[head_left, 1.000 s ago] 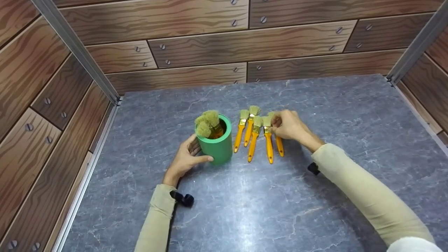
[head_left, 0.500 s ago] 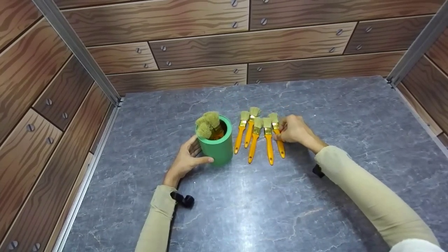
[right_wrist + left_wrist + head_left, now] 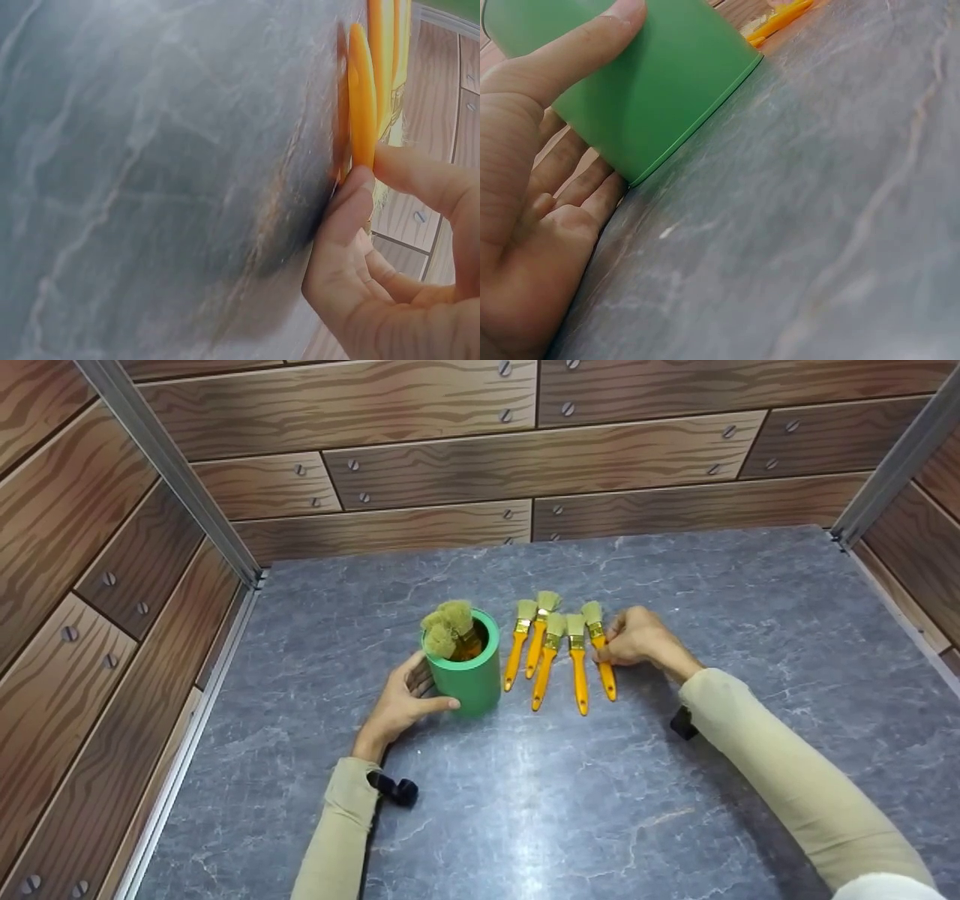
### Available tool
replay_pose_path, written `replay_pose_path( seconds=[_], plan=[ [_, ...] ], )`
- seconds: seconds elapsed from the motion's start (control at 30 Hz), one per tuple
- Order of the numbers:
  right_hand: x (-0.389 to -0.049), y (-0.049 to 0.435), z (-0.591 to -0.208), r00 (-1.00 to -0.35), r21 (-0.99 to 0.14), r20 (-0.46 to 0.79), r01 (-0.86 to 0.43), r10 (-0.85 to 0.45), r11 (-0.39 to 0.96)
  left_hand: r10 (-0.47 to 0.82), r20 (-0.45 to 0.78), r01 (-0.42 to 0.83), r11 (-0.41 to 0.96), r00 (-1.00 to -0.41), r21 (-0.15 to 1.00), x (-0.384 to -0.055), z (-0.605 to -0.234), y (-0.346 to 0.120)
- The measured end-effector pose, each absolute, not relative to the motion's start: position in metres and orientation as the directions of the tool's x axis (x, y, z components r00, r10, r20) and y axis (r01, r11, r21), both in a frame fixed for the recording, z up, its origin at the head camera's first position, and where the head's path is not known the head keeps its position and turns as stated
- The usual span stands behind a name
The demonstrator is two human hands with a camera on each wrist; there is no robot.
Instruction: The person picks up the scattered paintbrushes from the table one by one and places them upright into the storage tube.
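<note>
The left hand (image 3: 401, 706) gripped the green cup (image 3: 466, 675) holding brushes (image 3: 446, 626) at frame centre; the right hand (image 3: 637, 637) pinched the rightmost brush (image 3: 602, 656) on the desk (image 3: 675, 795).

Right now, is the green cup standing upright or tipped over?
Upright: the green cup stands on its base on the table, brush bristles sticking out.

- Cup (image 3: 466, 679) at frame centre on the table (image 3: 675, 825), brushes (image 3: 448, 626) standing in it.
- Five paintbrushes (image 3: 559, 649) lying in a row just right of it.
- Left hand (image 3: 397, 705) at cup's left; right hand (image 3: 637, 637) at row's right end.
</note>
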State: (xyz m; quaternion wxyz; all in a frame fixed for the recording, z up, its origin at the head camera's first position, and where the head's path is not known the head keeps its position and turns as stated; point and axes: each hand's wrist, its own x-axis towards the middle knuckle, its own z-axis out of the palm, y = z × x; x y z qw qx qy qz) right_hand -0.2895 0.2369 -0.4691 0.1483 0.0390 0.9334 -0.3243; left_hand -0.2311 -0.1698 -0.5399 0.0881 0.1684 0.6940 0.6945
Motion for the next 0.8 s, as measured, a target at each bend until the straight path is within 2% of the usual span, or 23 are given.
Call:
replay_pose_path(
  seconds=[0.27,0.5,0.8],
  plan=[
    [-0.29,0.24,-0.468,-0.946,-0.627,-0.321,0.172,-0.051,0.76,0.36,0.114,0.112,-0.025,-0.926,0.993,-0.231,-0.54,-0.17],
    [-0.287,0.244,-0.461,-0.913,-0.763,-0.397,0.269,-0.097,0.588,0.36,0.116,0.119,-0.014,-0.926,0.993,-0.231,-0.541,-0.17],
    [-0.281,0.244,-0.445,-0.929,-0.862,-0.334,0.232,-0.161,0.451,0.356,0.117,0.12,-0.014,-0.927,0.993,-0.232,-0.541,-0.17]
  ],
)
